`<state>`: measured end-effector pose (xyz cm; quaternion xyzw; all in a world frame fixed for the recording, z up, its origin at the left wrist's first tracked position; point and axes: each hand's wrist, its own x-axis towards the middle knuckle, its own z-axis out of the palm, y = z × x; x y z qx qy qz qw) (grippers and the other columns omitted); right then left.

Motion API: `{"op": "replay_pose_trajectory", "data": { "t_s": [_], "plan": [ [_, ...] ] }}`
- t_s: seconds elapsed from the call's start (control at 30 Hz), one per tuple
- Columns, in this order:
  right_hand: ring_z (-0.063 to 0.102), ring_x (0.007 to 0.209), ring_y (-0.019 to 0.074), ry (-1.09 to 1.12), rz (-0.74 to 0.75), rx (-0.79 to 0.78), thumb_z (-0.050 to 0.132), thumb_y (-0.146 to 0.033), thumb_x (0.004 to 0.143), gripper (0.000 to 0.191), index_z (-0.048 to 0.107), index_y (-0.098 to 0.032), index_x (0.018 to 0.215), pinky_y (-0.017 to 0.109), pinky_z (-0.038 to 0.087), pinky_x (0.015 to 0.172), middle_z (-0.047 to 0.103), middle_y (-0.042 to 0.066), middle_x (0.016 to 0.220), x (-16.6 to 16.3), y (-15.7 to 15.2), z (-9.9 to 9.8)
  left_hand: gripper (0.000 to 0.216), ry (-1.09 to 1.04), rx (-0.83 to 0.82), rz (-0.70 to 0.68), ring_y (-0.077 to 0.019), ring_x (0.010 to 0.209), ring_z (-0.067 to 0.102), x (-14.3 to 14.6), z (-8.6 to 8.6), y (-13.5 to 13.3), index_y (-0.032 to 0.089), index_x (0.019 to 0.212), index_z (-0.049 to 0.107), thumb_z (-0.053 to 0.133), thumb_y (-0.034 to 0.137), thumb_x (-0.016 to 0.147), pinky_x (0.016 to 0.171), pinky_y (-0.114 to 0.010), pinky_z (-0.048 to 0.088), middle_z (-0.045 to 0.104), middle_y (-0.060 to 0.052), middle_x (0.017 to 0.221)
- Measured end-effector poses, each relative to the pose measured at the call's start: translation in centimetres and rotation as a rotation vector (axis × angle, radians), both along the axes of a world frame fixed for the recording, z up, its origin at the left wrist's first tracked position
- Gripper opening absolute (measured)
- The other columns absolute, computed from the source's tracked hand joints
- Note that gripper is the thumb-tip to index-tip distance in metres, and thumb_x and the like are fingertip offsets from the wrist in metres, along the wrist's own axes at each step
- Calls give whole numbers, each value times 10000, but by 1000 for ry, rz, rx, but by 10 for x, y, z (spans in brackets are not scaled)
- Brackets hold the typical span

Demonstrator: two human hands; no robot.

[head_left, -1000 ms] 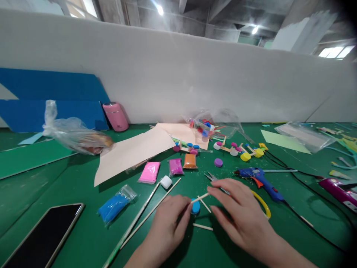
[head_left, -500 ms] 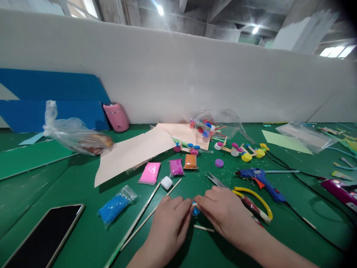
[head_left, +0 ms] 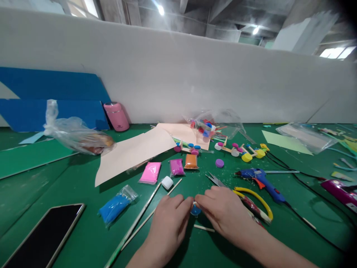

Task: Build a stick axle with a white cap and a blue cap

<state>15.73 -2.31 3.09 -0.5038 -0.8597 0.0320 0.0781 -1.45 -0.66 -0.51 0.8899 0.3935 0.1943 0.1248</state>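
My left hand (head_left: pixel 170 221) and my right hand (head_left: pixel 227 210) meet at the fingertips over the table. Between them is a small blue round piece (head_left: pixel 195 209) that looks like a bottle cap. Fingers of both hands are pinched together at its top edge, where a bit of something pale shows; the fingers hide most of it. A short wooden stick (head_left: pixel 204 228) lies just below the blue piece. Scissors (head_left: pixel 216 180) lie beyond my right hand, their handles partly covered by it. Left of my left hand rest two long thin sticks (head_left: pixel 139 227) and a white cap (head_left: pixel 167 182).
A blue glue gun (head_left: pixel 258 176) with its cord and yellow-handled pliers (head_left: pixel 258 195) lie at right. Bagged clay packets (head_left: pixel 150 172), a purple cap (head_left: pixel 219 163) and small wheeled models (head_left: pixel 231 149) are ahead. A phone (head_left: pixel 46 234) lies at left, a pink flask (head_left: pixel 116 117) behind.
Both hands stay almost in place, with slight finger movement. More of the blue piece shows between the fingertips, and the pale bit at its top is less visible.
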Motion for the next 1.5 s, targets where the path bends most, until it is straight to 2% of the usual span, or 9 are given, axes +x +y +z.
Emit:
{"op": "replay_pose_trajectory", "data": {
  "t_s": [0.5, 1.5],
  "plan": [
    [441, 619, 142, 27, -4, 16, 362, -243, 893, 227, 525, -208, 739, 258, 237, 556, 557, 2, 640, -3, 1, -4, 257, 14, 9, 75, -195, 609, 491, 0, -1, -4, 199, 922, 572, 358, 118, 805, 541, -286, 356, 573, -51, 704],
    [421, 604, 142, 72, -17, 33, 385, -190, 872, 203, 502, -198, 706, 256, 234, 543, 533, -1, 623, -7, 2, -12, 260, 36, 17, 115, -195, 608, 521, 2, 1, -5, 191, 890, 584, 360, 104, 789, 538, -285, 393, 585, -56, 700]
  ]
}}
